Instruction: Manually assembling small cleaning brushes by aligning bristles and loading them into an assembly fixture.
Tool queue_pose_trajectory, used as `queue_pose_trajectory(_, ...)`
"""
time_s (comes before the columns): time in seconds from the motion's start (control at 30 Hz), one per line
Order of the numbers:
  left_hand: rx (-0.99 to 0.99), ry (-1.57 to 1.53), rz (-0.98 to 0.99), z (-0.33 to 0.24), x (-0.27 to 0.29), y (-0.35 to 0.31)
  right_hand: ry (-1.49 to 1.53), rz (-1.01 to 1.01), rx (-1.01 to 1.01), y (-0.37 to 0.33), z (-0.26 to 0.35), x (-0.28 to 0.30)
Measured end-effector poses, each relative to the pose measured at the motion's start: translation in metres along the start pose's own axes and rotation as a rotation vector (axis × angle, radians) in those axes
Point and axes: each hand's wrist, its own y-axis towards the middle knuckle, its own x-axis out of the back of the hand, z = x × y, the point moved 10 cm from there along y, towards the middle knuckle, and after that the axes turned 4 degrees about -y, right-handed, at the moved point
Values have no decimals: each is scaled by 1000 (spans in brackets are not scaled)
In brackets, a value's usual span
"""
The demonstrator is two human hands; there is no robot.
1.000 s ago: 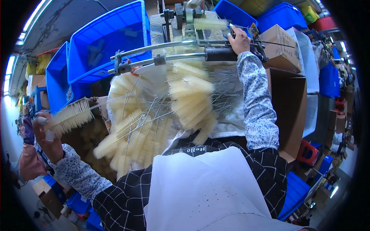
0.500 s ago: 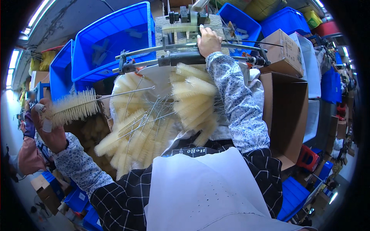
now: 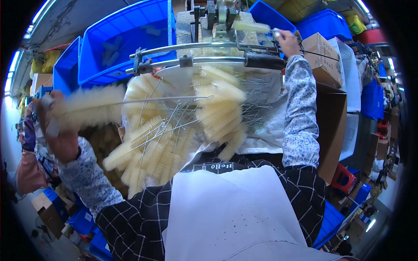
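Nearest, one white bib (image 3: 230, 213) hangs over one black checked garment (image 3: 130, 222), with two flowered sleeves (image 3: 301, 117) on the forearms. Past it, two heaps of pale bristle brushes lie on a white cloth (image 3: 266, 135): a left heap (image 3: 150, 156), its wire stems pointing mostly up and right, and a right heap (image 3: 220, 104), its stems pointing right; they overlap too much for a sure count. Left of these, the left hand (image 3: 61, 137), blurred and with two white finger wraps, is closed around the bristled part of one held brush (image 3: 93, 106), whose single stem runs right, across the left heap, to end over the right one. Farther out stand two metal rods (image 3: 191, 46), the nearer bearing one black sleeve-like roller (image 3: 263, 61). Just beyond, the right hand (image 3: 288, 45) has bent fingers at the right end of one more brush (image 3: 252, 27) by the machine; I cannot tell whether it grips. Around the machine are four blue bins (image 3: 117, 71), two to the left and two to the right, and at right two cardboard boxes (image 3: 322, 61) and two whitish tubs (image 3: 348, 74).
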Motion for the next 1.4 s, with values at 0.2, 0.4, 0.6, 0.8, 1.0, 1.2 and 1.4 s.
queue_pose_trajectory(0.2, 100, 217, 48, 59, -83, 43, -222, 126, 266, 8, -16, 1)
queue_pose_trajectory(0.4, 112, -73, 371, 74, -120, 45, 466, 633, 139, -60, 18, 58)
queue_pose_trajectory(0.6, 197, 136, 384, 127, -182, 44, 783, 1069, 518, -140, 210, 74)
queue_pose_trajectory(0.8, 205, 480, 286, 116, -162, 1, 850, 968, 389, -162, 289, 46)
queue_pose_trajectory(1.0, 1039, 1217, 619, 104, -65, -135, -273, -92, 131, -46, 102, 28)
queue_pose_trajectory(1.2, 1135, 1276, 383, 116, -60, -202, -363, -2, 59, -33, 89, -8)
queue_pose_trajectory(1.4, 1033, 1510, 305, 119, -56, -200, -270, 40, 64, -30, 93, -12)
